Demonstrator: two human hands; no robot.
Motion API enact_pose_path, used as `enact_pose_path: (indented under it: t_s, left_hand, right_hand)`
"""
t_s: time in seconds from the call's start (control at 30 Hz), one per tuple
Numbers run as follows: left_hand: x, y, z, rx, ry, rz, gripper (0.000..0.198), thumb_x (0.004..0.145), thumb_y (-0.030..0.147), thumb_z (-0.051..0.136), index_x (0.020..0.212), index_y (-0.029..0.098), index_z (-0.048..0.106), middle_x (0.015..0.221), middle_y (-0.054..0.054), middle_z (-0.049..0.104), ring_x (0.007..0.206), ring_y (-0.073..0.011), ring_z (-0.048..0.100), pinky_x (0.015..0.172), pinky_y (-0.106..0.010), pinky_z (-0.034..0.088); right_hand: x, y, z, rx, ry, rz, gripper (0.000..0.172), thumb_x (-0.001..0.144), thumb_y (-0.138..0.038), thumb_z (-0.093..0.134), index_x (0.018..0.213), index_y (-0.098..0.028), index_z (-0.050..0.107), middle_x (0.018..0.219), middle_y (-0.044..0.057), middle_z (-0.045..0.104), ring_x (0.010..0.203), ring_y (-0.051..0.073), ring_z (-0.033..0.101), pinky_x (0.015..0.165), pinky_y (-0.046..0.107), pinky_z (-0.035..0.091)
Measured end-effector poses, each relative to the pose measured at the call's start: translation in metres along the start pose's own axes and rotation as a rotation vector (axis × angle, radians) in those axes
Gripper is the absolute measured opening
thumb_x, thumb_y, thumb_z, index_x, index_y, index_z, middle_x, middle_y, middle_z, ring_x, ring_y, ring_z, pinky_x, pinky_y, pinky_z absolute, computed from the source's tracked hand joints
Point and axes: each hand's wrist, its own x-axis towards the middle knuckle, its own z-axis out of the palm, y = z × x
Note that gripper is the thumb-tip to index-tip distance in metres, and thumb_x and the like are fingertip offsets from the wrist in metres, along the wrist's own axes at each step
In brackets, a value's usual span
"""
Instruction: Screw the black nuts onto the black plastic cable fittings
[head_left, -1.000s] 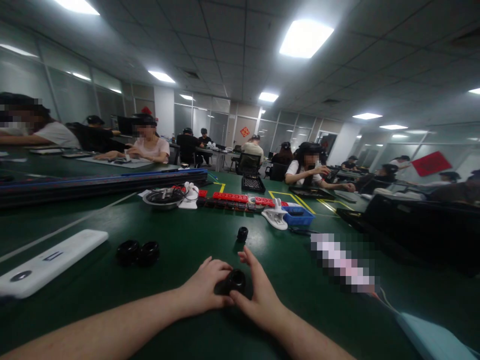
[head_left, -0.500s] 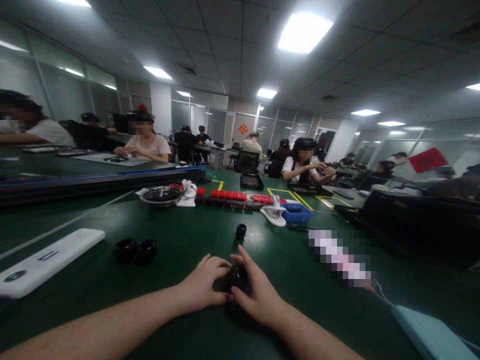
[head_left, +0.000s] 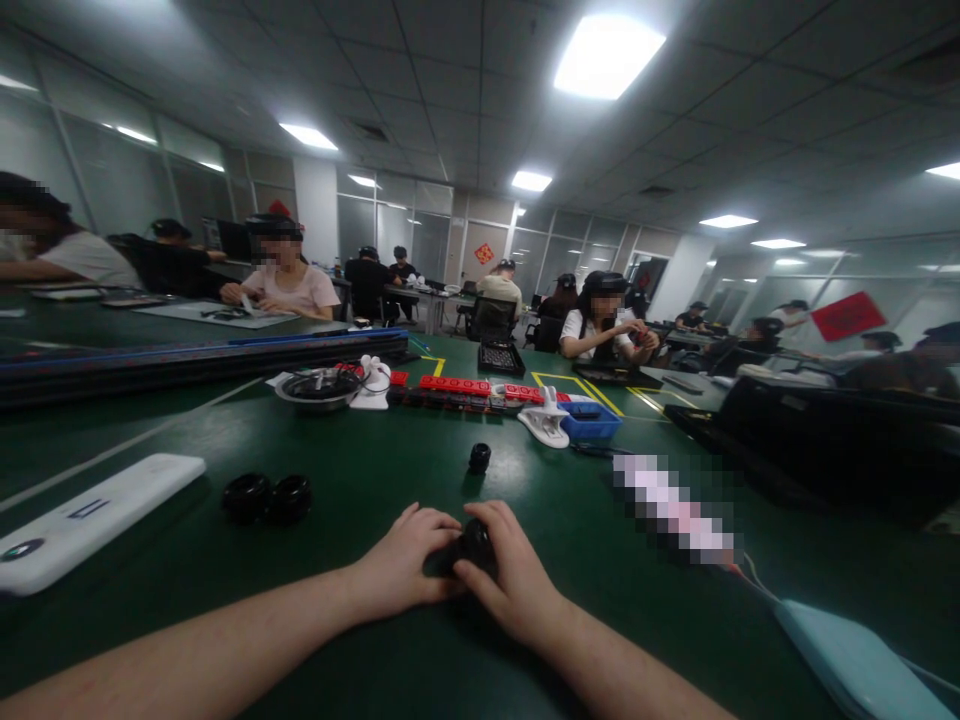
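Note:
Both of my hands meet over a small black round part on the green table. My left hand curls around its left side and my right hand closes over its right and top. A further small black cylinder stands just beyond my hands. Two black ring-shaped parts lie side by side to the left.
A white flat device lies at the far left, a pale blue case at the lower right. Red blocks, a blue bin, a white clip and a metal dish sit further back. Several people work at other tables.
My right fingers, stretched out a second ago, have folded down over the black part. The view has tilted slightly, so the table items sit a little higher.

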Motion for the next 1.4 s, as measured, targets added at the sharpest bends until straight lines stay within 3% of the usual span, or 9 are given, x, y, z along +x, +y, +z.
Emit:
enact_pose_path:
  t_s: [0.2, 0.5, 0.7, 0.83, 0.97, 1.13, 1.2, 1.3, 1.4]
  left_hand:
    - [0.000, 0.001, 0.000, 0.009, 0.001, -0.008, 0.044, 0.070, 0.041, 0.063, 0.111, 0.027, 0.055, 0.121, -0.005, 0.050, 0.115, -0.0266, 0.041, 0.103, -0.054, 0.013]
    - [0.000, 0.002, -0.003, -0.024, 0.002, 0.002, 0.040, 0.069, 0.040, 0.064, 0.107, 0.030, 0.056, 0.115, -0.003, 0.053, 0.111, -0.0258, 0.044, 0.102, -0.054, 0.013]
    - [0.001, 0.001, -0.002, -0.041, 0.008, -0.006, 0.037, 0.068, 0.034, 0.065, 0.104, 0.027, 0.058, 0.115, -0.003, 0.052, 0.110, -0.0262, 0.044, 0.102, -0.054, 0.013]
    - [0.000, 0.002, -0.003, -0.025, -0.002, -0.002, 0.040, 0.070, 0.041, 0.064, 0.107, 0.027, 0.057, 0.115, -0.004, 0.052, 0.111, -0.0267, 0.043, 0.102, -0.055, 0.013]
    - [0.000, 0.002, -0.003, -0.017, 0.002, 0.001, 0.040, 0.069, 0.043, 0.064, 0.105, 0.026, 0.058, 0.115, -0.005, 0.052, 0.111, -0.0264, 0.043, 0.102, -0.055, 0.012]
    - [0.000, 0.001, -0.001, -0.005, 0.001, 0.007, 0.038, 0.071, 0.043, 0.062, 0.105, 0.027, 0.058, 0.115, -0.005, 0.052, 0.110, -0.0268, 0.044, 0.101, -0.056, 0.014]
    - [0.000, 0.001, -0.001, -0.002, 0.004, 0.006, 0.039, 0.071, 0.042, 0.062, 0.106, 0.028, 0.057, 0.116, -0.004, 0.052, 0.111, -0.0269, 0.043, 0.101, -0.056, 0.014]
    - [0.000, 0.000, 0.000, 0.002, 0.007, 0.013, 0.042, 0.070, 0.045, 0.062, 0.107, 0.027, 0.056, 0.116, -0.005, 0.052, 0.112, -0.0272, 0.042, 0.102, -0.055, 0.014]
    - [0.001, -0.004, 0.002, 0.013, 0.012, 0.020, 0.043, 0.070, 0.047, 0.062, 0.107, 0.026, 0.057, 0.118, -0.006, 0.051, 0.113, -0.0278, 0.042, 0.102, -0.055, 0.014]
  right_hand:
    - [0.002, -0.001, 0.003, -0.040, -0.076, -0.001, 0.048, 0.079, -0.017, 0.051, 0.125, -0.022, 0.040, 0.112, 0.008, 0.041, 0.101, 0.021, 0.045, 0.090, 0.035, 0.040]
    - [-0.004, 0.016, 0.004, 0.084, 0.155, -0.089, 0.060, 0.072, -0.012, 0.054, 0.126, -0.020, 0.030, 0.119, 0.011, 0.042, 0.109, 0.023, 0.045, 0.095, 0.041, 0.038]
    - [-0.003, 0.014, 0.010, 0.131, 0.036, -0.051, 0.071, 0.069, -0.009, 0.053, 0.131, -0.021, 0.019, 0.113, 0.008, 0.050, 0.106, 0.020, 0.050, 0.095, 0.039, 0.039]
    - [-0.004, 0.012, 0.004, 0.107, 0.016, -0.084, 0.074, 0.064, -0.007, 0.053, 0.130, -0.021, 0.022, 0.116, 0.008, 0.049, 0.108, 0.022, 0.047, 0.097, 0.041, 0.035]
    - [-0.003, 0.012, 0.005, 0.055, 0.115, -0.038, 0.069, 0.066, -0.020, 0.062, 0.126, -0.018, 0.027, 0.117, 0.011, 0.046, 0.108, 0.026, 0.046, 0.094, 0.043, 0.038]
    - [0.001, 0.013, 0.011, -0.057, 0.146, 0.070, 0.061, 0.063, -0.025, 0.067, 0.116, -0.016, 0.039, 0.096, 0.009, 0.055, 0.090, 0.025, 0.054, 0.082, 0.043, 0.044]
    - [0.000, 0.013, 0.008, -0.017, 0.112, 0.012, 0.058, 0.068, -0.020, 0.059, 0.121, -0.018, 0.035, 0.102, 0.009, 0.055, 0.096, 0.024, 0.054, 0.087, 0.042, 0.043]
    - [-0.002, 0.014, 0.003, 0.053, 0.037, -0.106, 0.063, 0.071, -0.016, 0.051, 0.129, -0.018, 0.025, 0.125, 0.011, 0.044, 0.115, 0.024, 0.042, 0.098, 0.043, 0.033]
    - [-0.002, 0.014, 0.003, 0.054, 0.082, -0.068, 0.065, 0.069, -0.024, 0.058, 0.126, -0.016, 0.028, 0.126, 0.014, 0.040, 0.115, 0.027, 0.041, 0.096, 0.044, 0.034]
